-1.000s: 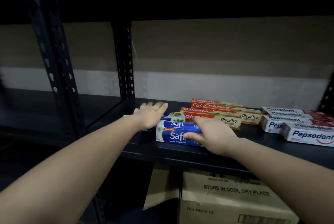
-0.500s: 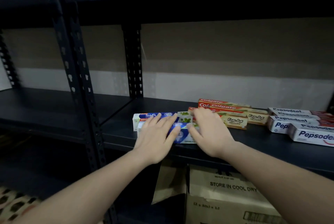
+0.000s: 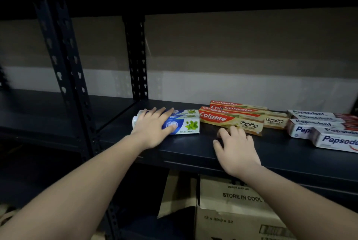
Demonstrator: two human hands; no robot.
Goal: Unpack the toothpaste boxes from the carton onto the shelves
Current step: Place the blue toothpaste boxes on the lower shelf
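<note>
the left hand [image 3: 150, 130] is lying flat on the blue and white boxes [image 3: 184, 123], its fingers [image 3: 167, 113] straight and a little spread across the top of the stack, the thumb reaching along the front face of the nearest box. nothing is being pinched; the palm is pressing down on the left end of the stack. the right hand [image 3: 237, 147] is resting palm down on the bare dark shelf [image 3: 193, 148], its fingers loosely bent and slightly apart, the tips lying just at the front edge of the nearest of the red boxes [image 3: 230, 118]; whether they are touching it i cannot tell.

the blue and white boxes are sitting as a small stack toward the left end of the shelf, near the upright post [image 3: 136, 59] at the back. the red boxes are lying just to their right, stacked and angled toward the back wall, the two groups almost touching. well to the right, the white boxes [image 3: 327, 133] are lying in a third group that is running off the frame edge.

both bare forearms are reaching in from below. under the shelf, the brown carton [image 3: 238, 210] is standing with printed storage text on its side and one flap hanging at its left.
</note>
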